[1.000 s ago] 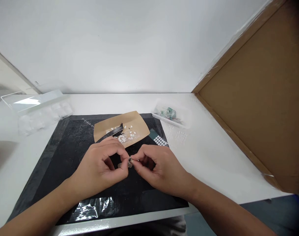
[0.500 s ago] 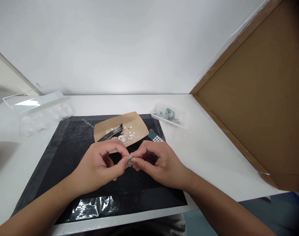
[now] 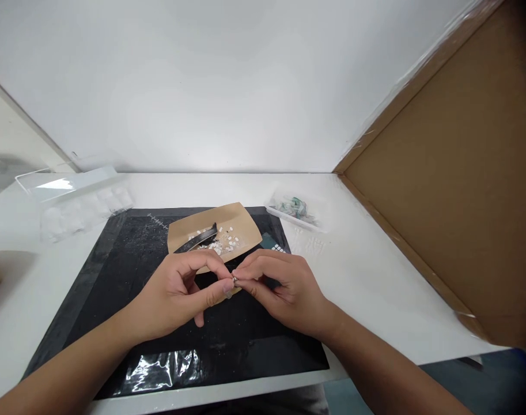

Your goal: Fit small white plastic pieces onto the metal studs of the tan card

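My left hand [image 3: 182, 297] and my right hand [image 3: 286, 291] meet above the black mat [image 3: 146, 323]. Thumb and forefinger of each are pinched on a tiny shiny metal-coloured piece [image 3: 235, 279]. The fingertips cover most of it, so its kind cannot be made out. Just behind the hands lies a tan paper sheet [image 3: 228, 215], its edges slightly raised. Small white bits [image 3: 219, 248] are scattered on it, beside a dark curved strip [image 3: 197, 238]. A dark green card with white dots [image 3: 278, 248] is partly hidden behind my right hand.
A clear plastic box [image 3: 297, 212] with greenish contents stands at the back right, small clear pieces [image 3: 310, 242] before it. An open clear compartment case [image 3: 85, 210] lies back left. A large cardboard panel [image 3: 439, 173] rises along the right side of the white table [image 3: 375, 288].
The view has tilted up slightly. My fingertips have shifted on the tiny piece, which now shows less, and my left hand's lower fingers hang further down.
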The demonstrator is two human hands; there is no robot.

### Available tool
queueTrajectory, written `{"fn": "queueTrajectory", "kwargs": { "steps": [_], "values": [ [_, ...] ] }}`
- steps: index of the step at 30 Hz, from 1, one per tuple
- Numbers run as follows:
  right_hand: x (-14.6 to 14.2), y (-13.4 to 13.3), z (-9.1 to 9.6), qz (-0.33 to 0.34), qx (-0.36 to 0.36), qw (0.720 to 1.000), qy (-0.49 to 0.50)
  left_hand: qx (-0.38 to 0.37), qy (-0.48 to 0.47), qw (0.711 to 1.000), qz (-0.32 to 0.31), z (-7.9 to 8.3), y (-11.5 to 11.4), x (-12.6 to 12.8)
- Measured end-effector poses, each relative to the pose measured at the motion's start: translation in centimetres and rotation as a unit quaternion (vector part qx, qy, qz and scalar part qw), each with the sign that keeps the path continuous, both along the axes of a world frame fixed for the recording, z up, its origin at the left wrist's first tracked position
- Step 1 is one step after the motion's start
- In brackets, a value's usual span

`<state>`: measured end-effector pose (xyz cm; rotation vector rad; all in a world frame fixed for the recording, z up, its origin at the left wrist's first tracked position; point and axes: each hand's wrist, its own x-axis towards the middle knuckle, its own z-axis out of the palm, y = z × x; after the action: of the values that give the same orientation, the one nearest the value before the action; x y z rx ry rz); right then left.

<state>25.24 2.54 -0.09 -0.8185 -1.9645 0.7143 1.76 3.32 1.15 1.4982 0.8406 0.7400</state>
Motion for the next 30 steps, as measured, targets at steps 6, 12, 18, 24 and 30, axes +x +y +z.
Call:
{"fn": "queueTrajectory", "kwargs": {
  "steps": [6, 12, 18, 24, 30],
  "values": [
    [0.0, -0.1, 0.0, -0.007, 0.011, 1.0, 0.0, 0.018, 0.001, 1.0, -0.005, 0.2, 0.0, 0.0],
    [-0.3, -0.2, 0.0, -0.02, 0.002, 1.0, 0.017, 0.057, 0.03, 0.998, 0.007, 0.0, -0.4, -0.1],
    [-0.5, -0.4, -0.1, -0.048, 0.022, 0.999, 0.004, 0.155, 0.074, 0.985, 0.013, 0.0, -0.2, 0.2],
    [-0.7, -0.6, -0.2, -0.075, 0.045, 0.996, -0.028, 0.363, 0.153, 0.918, 0.047, -0.6, -0.3, 0.0],
    [-0.9, -0.6, -0.6, -0.092, 0.05, 0.993, -0.053, 0.48, 0.202, 0.852, 0.057, -0.8, -0.4, -0.1]
  ]
}}
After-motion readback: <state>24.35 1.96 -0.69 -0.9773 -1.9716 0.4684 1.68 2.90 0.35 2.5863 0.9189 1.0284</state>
